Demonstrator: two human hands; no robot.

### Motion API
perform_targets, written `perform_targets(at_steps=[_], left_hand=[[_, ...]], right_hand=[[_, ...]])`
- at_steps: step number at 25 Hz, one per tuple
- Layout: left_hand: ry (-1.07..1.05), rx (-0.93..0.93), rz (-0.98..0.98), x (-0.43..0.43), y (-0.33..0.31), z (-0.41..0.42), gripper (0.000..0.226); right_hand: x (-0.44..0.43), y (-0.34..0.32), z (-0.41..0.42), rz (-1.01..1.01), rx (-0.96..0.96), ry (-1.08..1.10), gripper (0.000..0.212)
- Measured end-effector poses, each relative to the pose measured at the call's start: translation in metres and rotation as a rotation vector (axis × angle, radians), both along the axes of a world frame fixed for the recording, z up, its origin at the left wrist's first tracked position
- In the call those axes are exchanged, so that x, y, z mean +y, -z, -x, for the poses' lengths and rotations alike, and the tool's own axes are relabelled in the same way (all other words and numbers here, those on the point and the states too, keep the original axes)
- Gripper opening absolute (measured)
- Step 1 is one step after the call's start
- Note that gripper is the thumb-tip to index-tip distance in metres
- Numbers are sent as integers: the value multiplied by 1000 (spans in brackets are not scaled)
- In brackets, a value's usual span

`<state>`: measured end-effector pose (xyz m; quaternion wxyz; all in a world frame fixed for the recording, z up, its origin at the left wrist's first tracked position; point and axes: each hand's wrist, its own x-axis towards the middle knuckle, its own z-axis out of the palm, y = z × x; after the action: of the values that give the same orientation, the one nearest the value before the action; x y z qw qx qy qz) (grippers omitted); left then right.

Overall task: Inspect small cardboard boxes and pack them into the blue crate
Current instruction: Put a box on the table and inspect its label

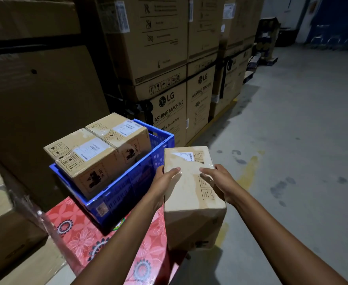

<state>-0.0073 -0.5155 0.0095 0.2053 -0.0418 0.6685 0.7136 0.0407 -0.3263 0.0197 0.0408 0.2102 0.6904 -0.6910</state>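
Left hand (166,177) and right hand (218,182) clamp the sides of a small cardboard box (191,200), thumbs over its top, holding it in the air at the bench (80,233) edge. The box's long axis points away from the person, label end far. The blue crate (126,188) lies forward-left, nearer the left hand. Two labelled boxes (82,159) fill its left part (they stick up above the rim). The free slot looks to be along the right wall, so the move is probably leftward.
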Motion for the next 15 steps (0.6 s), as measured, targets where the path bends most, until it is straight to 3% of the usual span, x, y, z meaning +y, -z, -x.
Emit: perform_targets(at_steps=[5, 10, 15], left_hand=[[-35, -56, -54, 18, -16, 37, 44], [-5, -43, -8, 24, 9, 69, 74], [30, -29, 9, 20, 17, 79, 72]], right_hand=[[3, -12, 51, -39, -77, 19, 26], [10, -5, 70, -80, -174, -43, 22], [13, 2, 82, -94, -191, -37, 19]])
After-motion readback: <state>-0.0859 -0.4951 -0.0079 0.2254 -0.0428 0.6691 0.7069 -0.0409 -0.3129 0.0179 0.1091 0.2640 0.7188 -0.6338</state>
